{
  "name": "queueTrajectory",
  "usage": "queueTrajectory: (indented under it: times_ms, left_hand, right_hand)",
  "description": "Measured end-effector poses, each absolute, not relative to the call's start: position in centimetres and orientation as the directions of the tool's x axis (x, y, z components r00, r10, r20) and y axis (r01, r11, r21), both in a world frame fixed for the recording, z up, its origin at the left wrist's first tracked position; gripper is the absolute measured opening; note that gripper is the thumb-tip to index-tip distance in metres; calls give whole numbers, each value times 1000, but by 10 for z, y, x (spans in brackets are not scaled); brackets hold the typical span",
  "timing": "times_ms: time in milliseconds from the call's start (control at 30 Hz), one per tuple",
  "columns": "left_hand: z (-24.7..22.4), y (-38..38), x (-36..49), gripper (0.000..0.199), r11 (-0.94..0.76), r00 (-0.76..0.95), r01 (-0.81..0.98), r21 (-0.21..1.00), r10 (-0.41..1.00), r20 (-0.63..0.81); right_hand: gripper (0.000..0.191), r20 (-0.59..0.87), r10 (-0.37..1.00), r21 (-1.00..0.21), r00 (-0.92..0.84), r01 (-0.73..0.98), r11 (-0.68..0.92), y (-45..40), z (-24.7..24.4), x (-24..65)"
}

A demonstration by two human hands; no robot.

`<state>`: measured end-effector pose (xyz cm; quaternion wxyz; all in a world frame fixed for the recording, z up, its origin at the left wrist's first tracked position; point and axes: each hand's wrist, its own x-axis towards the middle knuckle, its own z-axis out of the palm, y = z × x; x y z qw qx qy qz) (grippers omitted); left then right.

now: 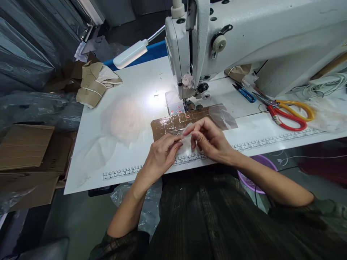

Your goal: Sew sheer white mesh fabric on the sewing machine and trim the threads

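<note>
In the head view, a piece of sheer pale fabric [185,147] lies at the centre of the frame, between the two hands. The left hand [162,152] pinches its edge between thumb and fingertips; the right hand [211,140] curls against it (whether it grips, I cannot tell). Just above them lies a brown taped sheet [165,127], below the sewing machine [177,54] at upper centre. Red-and-yellow scissors [288,112] lie at the right, a sheer pale bundle [125,121] left of centre.

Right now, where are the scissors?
In the head view, the scissors lie at right on the tabletop, between the blue thread snips and printed ruler.
</note>
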<state>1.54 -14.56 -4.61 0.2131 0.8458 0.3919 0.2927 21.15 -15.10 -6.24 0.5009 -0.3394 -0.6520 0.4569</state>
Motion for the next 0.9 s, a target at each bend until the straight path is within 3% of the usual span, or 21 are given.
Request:
queueTrajectory:
  times_ms: [100, 167, 233, 400, 500, 633, 700, 733, 833, 900]
  left_hand:
    - [-44, -146, 18, 13, -625, 523, 550, 553, 775, 356]
    - [-43, -149, 17, 12, -632, 507, 555, 541, 772, 382]
    - [-43, -152, 15, 10, -626, 487, 551, 553, 779, 396]
    - [-47, -154, 9, 16, -490, 417, 558, 670, 863, 283]
    - [-49, -152, 10, 12, -361, 308, 552, 752, 926, 218]
    - [-42, -153, 17, 9, -395, 341, 557, 731, 911, 233]
    - [-38, -156, 15, 10, -471, 367, 567, 675, 879, 305]
    - [-37, -157, 13, 9, -494, 336, 579, 648, 869, 363]
    - [-41, -161, 2, 4, -476, 147, 641, 602, 846, 513]
    - [-47, -163, 0, 4, -449, 101, 649, 614, 851, 516]
  right_hand:
    - [20, 424, 855, -846, -300, 207, 492, -150, -57, 212]
    - [20, 432, 884, -803, -179, 370, 467, -145, -57, 221]
    - [19, 401, 913, -819, -77, 416, 395, -140, -59, 233]
    - [24, 327, 944, -896, -48, 300, 326, -138, -64, 244]
    - [21, 363, 930, -906, -65, 208, 368, -145, -59, 229]
    - [11, 555, 758, -806, -343, 5, 592, -155, -47, 205]
    - [9, 549, 670, -754, -499, 50, 655, -151, -43, 207]
    - [8, 505, 698, -741, -508, 159, 652, -148, -43, 213]
    - [10, 453, 878, -785, -151, 400, 474, -138, -44, 240]
    - [10, 436, 898, -818, -48, 395, 419, -139, -45, 252]
